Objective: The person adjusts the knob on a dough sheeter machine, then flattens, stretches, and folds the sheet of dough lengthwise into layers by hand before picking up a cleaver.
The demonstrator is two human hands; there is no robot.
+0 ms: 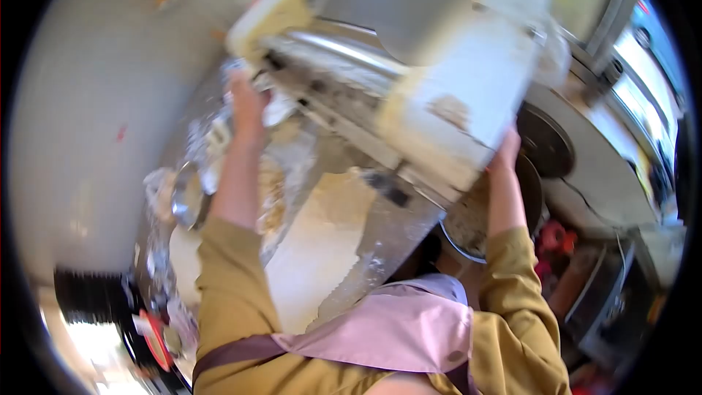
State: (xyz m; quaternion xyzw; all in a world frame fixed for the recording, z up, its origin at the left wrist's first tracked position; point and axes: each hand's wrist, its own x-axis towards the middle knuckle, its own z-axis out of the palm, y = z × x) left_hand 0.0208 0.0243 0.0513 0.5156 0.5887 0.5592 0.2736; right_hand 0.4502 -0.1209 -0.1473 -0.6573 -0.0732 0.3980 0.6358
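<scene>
A bulky white dough sheeter (pixel 446 113) with a shiny metal roller (pixel 344 51) and flour-dusted front fills the upper middle, looking tilted in this blurred view. My left hand (pixel 247 95) is closed at its left end, with the fingertips partly hidden. On the opposite side my right hand (pixel 506 150) grips the lower right edge of the casing; most of its fingers are out of sight behind it. Below the machine, a long pale sheet of dough (pixel 322 241) lies on the floury worktop (pixel 380 241) between my arms.
A metal bowl (pixel 189 196) stands left of my left forearm, near crumpled clear plastic (pixel 157 190). Under my right forearm is a large round pan (pixel 468 223) with pale, floury contents. A dark round lid or pan (pixel 545 139) lies farther right. A wall (pixel 95 117) borders the left side.
</scene>
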